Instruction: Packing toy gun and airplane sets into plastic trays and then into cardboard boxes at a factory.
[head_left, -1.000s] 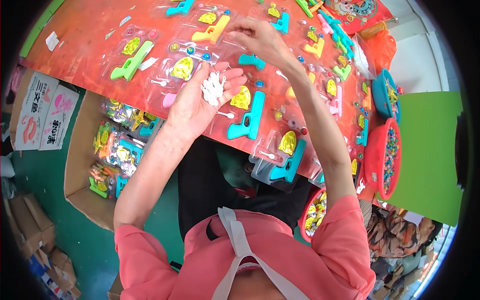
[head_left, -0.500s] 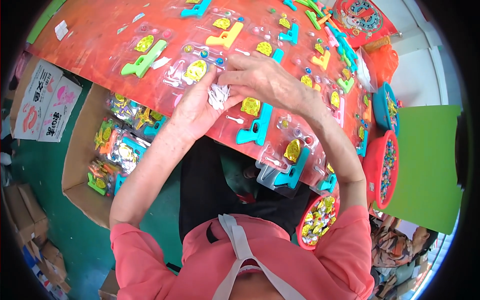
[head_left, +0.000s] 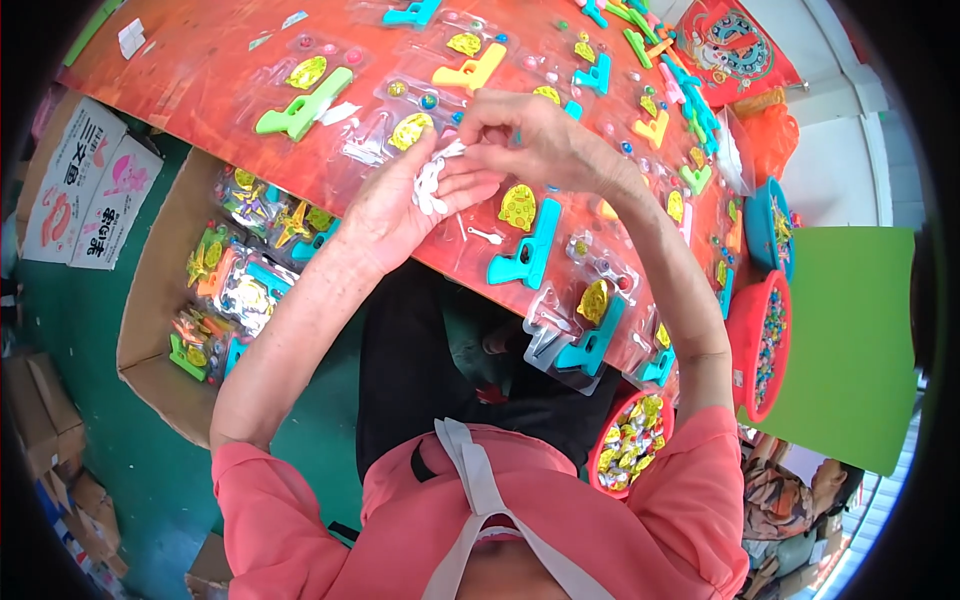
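White pieces [head_left: 432, 185]: small plastic bits, heaped in the left palm, above the table's near edge.
Left hand [head_left: 400, 205]: palm up, cupped loosely around the white pieces, fingers half open.
Right hand [head_left: 535, 140]: fingers pinched together at the top of the heap, touching the left fingertips; whether a piece sits in the pinch, cannot tell.
Table [head_left: 200, 70]: red-orange top, covered with clear blister trays.
Teal gun [head_left: 528, 250]: toy pistol in a tray just beyond the hands, beside a yellow badge [head_left: 517, 206].
White stick [head_left: 484, 236]: lone small piece on the table, just right of the left palm.
Green gun [head_left: 303, 104]: in a tray left of the hands, well apart from them.
Yellow gun [head_left: 472, 70]: in a tray farther up the table.
Carton [head_left: 165, 290]: open cardboard box at the left, under the table edge, holding packed toy sets.
Red basket [head_left: 760, 345]: at the right, full of small coloured beads.
Red bowl [head_left: 632, 440]: near the right elbow, filled with yellow badges.
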